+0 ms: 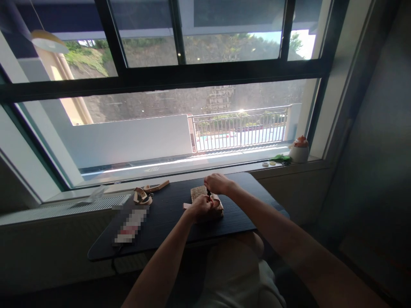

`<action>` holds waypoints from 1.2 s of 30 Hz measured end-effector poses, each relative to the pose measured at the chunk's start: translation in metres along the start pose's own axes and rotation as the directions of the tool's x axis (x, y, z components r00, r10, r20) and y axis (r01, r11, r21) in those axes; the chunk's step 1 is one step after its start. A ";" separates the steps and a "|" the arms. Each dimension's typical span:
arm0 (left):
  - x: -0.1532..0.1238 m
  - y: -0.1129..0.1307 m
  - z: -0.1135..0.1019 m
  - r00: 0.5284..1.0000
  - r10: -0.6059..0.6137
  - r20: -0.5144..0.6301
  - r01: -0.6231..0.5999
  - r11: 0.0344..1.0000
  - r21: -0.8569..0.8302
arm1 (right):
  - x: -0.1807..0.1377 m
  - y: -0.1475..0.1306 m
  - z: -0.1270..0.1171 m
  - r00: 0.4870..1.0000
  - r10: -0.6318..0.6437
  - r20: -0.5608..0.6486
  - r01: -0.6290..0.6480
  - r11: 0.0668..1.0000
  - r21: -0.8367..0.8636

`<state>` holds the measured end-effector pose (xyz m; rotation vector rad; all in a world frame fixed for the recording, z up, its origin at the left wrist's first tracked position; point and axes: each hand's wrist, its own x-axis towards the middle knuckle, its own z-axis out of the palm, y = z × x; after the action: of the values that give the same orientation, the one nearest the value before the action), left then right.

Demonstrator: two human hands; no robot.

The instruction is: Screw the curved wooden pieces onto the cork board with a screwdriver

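Near the middle of the dark table, a speckled, cork-like block (198, 192) lies under a tan strap (186, 206) that looks like leather. My left hand (201, 205) is closed on the strap and presses it against the block. Above it, my right hand (218, 184) is wrapped round a slim dark upright tool (208, 194), its lower end down by my left fingers. The tool's tip and its exact kind are hidden by my hands.
Another tan strap (143, 197), curled and with dark metal fittings, lies at the table's (167, 224) back left. Nearer stands a blurred-out flat item (131, 227). A radiator (96, 204) runs behind; a white jar (299, 153) sits on the right windowsill.
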<state>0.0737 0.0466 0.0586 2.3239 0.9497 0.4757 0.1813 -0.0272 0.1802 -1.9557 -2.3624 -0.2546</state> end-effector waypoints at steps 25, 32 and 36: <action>0.002 -0.006 0.002 1.000 0.022 -0.008 -0.022 0.999 0.033 | 0.006 0.005 0.003 1.000 0.002 0.029 -0.003 0.999 0.044; 0.000 -0.002 0.001 1.000 -0.001 -0.019 0.002 0.999 0.047 | 0.005 -0.002 -0.003 0.998 0.036 0.061 -0.038 0.999 0.029; -0.003 0.004 -0.001 0.999 -0.052 -0.015 0.053 0.996 0.066 | 0.007 -0.003 -0.009 0.995 0.016 0.103 -0.018 1.000 0.019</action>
<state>0.0731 0.0430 0.0617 2.3511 1.0447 0.4454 0.1769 -0.0226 0.1899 -2.0262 -2.3991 -0.1318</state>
